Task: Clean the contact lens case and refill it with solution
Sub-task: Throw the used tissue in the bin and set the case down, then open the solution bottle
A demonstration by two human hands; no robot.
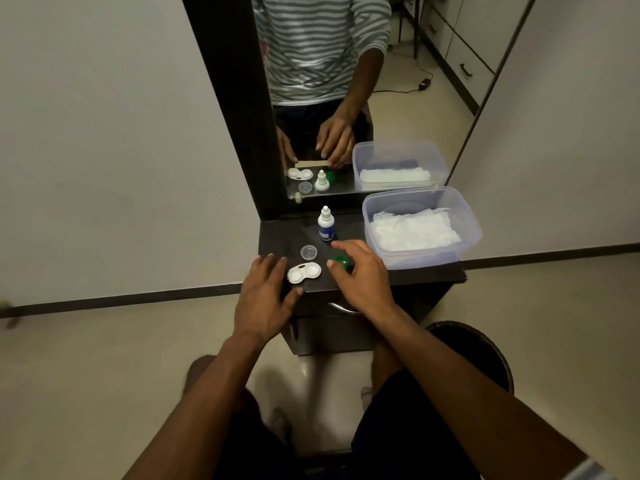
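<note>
Both caps are off the white lens case [304,272] on the desk [408,277], left hand [265,296] relaxed beside it, right hand [363,271] gripping the green cap [341,262]; cleaning and refilling apparently remain.

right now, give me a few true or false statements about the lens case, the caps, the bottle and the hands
1. The white lens case lies open, both wells uncapped. True.
2. The right hand holds the solution bottle. False: the bottle stands upright beyond it, untouched; the fingers are on a green cap.
3. The clear cap lies on the cabinet top between the bottle and the case. True.
4. The left hand grips the case. False: it rests flat beside it, fingers spread.
5. The plastic tub holds white tissue. True.
</note>
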